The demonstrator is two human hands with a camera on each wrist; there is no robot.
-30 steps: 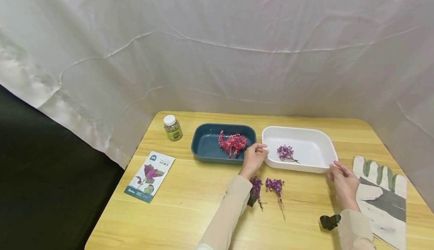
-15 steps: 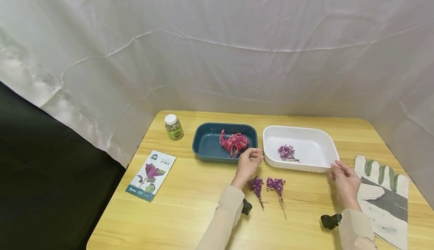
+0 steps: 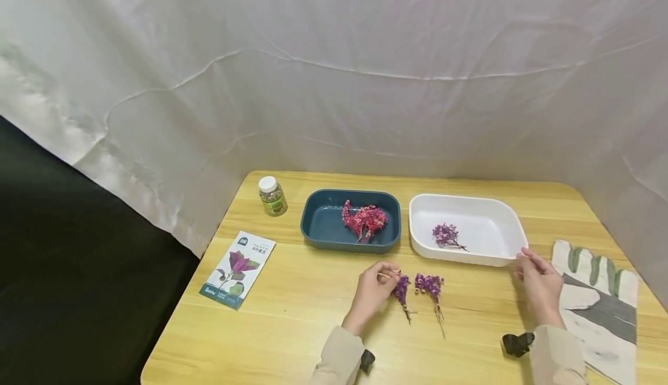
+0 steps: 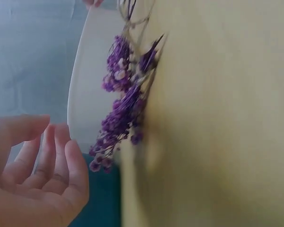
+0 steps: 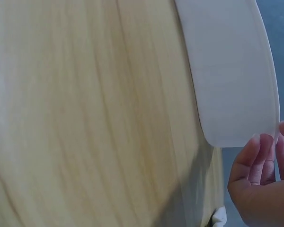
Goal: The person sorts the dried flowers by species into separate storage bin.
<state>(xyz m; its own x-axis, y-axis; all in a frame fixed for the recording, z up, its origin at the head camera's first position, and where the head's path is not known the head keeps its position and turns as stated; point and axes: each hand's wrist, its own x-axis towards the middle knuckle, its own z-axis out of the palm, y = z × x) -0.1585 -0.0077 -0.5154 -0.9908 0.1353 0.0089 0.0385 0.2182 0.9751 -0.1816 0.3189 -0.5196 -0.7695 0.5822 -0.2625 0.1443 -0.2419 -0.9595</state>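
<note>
From the head view, the left hand point(image 3: 371, 290), fingers loosely curled and holding nothing, sits at 9 o'clock of two purple dried sprigs point(image 3: 417, 287) on bare wooden table point(image 3: 292, 315). The left wrist view shows those wispy sprigs point(image 4: 120, 106) just beyond relaxed fingertips point(image 4: 73, 165). In the right wrist view, the right hand point(image 5: 258, 182) touches the smooth white tray point(image 5: 232, 71) at its rounded corner, fingers lightly bent.

A wooden table point(image 3: 292, 321) stands against a creased white sheet point(image 3: 334, 72) that hangs behind and to its right. At left, past the sheet's edge, everything is dark.
</note>
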